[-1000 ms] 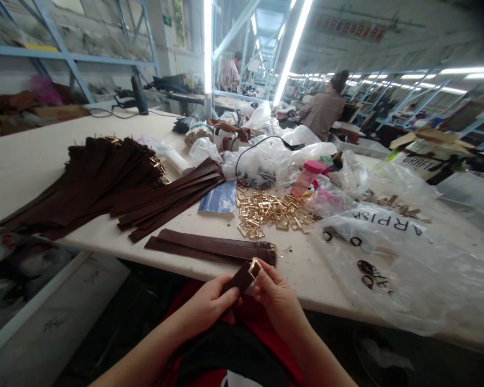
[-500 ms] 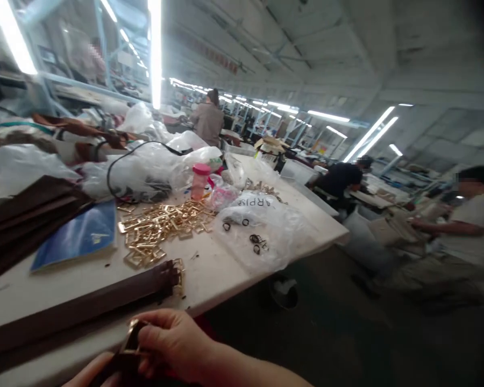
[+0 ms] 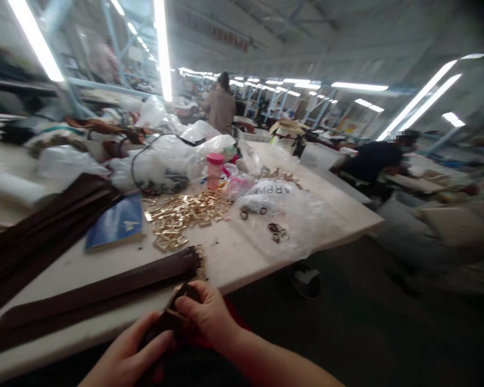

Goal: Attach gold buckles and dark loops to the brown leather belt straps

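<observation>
Below the table's near edge, my left hand (image 3: 129,355) and my right hand (image 3: 207,317) both grip one dark brown leather strap (image 3: 167,317). The strap carries a gold buckle near my right fingertips, blurred here. Just above my hands, several finished brown belts (image 3: 105,293) lie flat along the white table (image 3: 234,258). Behind them, in the middle of the table, sits a heap of loose gold buckles (image 3: 185,212).
A blue booklet (image 3: 116,226) and a stack of brown straps (image 3: 44,226) lie to the left. Clear plastic bags (image 3: 282,220), a pink-capped bottle (image 3: 214,171) and a black cable crowd the far side. Other people work at tables behind and on the right.
The camera swung right and then slightly back, with motion blur. Both hands stay on the strap and buckle, now just below the belts at the table edge.
</observation>
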The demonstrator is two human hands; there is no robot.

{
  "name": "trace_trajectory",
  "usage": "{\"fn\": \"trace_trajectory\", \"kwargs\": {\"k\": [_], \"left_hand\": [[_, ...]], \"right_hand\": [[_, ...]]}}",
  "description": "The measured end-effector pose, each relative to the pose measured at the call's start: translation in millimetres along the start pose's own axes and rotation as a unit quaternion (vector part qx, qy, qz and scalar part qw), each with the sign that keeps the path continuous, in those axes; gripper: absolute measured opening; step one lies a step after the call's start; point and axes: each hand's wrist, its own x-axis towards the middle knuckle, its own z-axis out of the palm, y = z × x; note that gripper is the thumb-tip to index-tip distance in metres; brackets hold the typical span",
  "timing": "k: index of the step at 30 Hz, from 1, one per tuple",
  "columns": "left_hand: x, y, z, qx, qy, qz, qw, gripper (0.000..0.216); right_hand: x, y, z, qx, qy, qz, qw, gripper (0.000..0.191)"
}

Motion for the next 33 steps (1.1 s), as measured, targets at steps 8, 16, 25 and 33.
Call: {"fn": "trace_trajectory", "kwargs": {"k": [8,16,25,33], "left_hand": [[-16,-14,-11,-0.090,0.000,-0.002,0.996,0.036],[-19,-26,-15,-0.133,0.006,-0.021,0.991,0.036],[-17,-38,-10,-0.148,0.028,-0.019,0.988,0.034],[-14,-39,-4,-0.146,0.053,0.013,0.988,0.030]], "right_hand": [[-12,31,9,-0.056,-0.050,0.063,0.995,0.033],[-15,29,14,-0.119,-0.016,0.042,0.992,0.037],[-11,29,8,-0.279,-0.014,-0.103,0.955,0.027],[-10,28,8,-0.302,0.007,-0.131,0.944,0.026]]}}
